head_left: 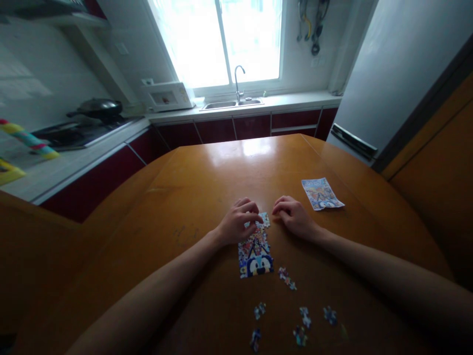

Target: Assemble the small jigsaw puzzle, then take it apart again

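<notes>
A partly assembled jigsaw puzzle (256, 254) lies on the table, with a blue cartoon dog face at its near end. Over its upper part rests my left hand (238, 222), fingers bent and a gap between thumb and index finger; the hand hides some of the puzzle. Just right of the puzzle's far end, my right hand (293, 217) sits low at the table with its fingers curled together. Whatever its fingertips might hold is hidden. Loose puzzle pieces (305, 317) are scattered nearer me, and a small joined strip of pieces (287, 278) lies by the puzzle's lower right.
A printed picture sheet (320, 193) with the same design lies to the right on the wooden table (207, 182). Beyond the table are a counter with a sink (221, 104), a microwave (168, 96) and a pan (98, 107) on the stove. A fridge (399, 69) stands at right.
</notes>
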Action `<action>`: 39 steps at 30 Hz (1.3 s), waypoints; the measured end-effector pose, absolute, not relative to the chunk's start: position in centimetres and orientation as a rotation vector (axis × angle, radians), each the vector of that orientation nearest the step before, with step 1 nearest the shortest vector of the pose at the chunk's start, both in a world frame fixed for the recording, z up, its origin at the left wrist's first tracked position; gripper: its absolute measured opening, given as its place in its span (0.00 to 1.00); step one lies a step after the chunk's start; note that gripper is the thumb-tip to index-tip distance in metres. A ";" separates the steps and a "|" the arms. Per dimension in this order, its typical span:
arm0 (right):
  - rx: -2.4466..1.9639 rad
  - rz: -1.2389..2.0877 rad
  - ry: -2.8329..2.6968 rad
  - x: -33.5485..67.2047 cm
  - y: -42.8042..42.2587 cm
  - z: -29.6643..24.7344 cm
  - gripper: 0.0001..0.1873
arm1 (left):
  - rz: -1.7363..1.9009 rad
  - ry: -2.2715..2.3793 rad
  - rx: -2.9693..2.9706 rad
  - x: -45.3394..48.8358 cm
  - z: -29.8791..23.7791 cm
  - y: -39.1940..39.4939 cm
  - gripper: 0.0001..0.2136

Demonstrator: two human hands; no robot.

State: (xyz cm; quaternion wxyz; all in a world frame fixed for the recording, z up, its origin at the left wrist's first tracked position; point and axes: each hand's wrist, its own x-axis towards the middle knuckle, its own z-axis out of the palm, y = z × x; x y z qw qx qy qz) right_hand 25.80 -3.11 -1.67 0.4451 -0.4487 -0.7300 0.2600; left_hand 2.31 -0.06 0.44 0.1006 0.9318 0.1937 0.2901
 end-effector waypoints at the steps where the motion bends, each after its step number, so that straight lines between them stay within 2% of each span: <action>1: -1.112 0.645 -1.809 25.8 -3.1 -1.6 0.14 | 0.855 0.575 2.753 2.3 0.4 -0.1 0.11; 39: -1.131 0.558 -1.798 25.9 -3.1 -1.9 0.14 | 0.839 0.605 2.774 2.4 0.5 -0.2 0.09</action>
